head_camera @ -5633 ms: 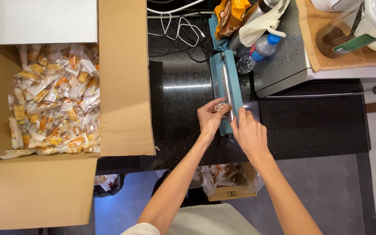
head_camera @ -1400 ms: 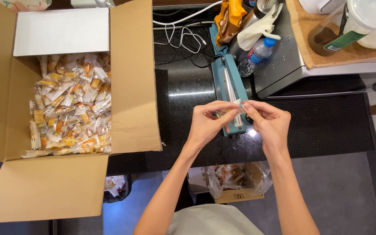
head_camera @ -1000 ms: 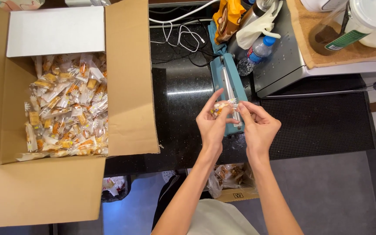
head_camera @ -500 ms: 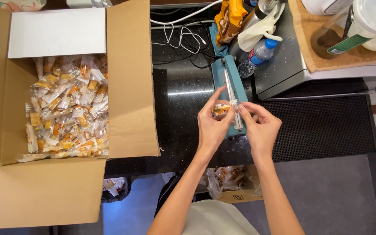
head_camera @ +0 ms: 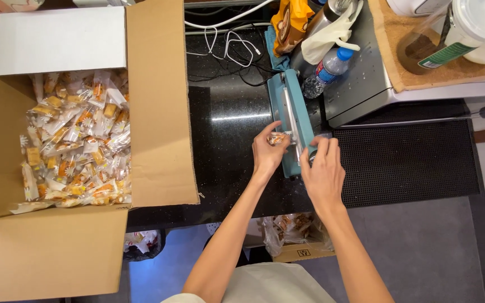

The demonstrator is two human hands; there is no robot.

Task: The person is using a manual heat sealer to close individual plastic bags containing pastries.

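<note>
Clear, orange-filled snack packet (head_camera: 278,137) lies across teal sealer (head_camera: 293,126), pinched by left hand (head_camera: 269,152).

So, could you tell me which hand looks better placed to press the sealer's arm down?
Probably the right hand: it rests on the near end of the teal sealer, while the left hand holds the small packet beside it.

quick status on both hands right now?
Left hand: closed on a small clear snack packet at the teal heat sealer.
Right hand: resting on the sealer's near end; grip cannot be told.
</note>
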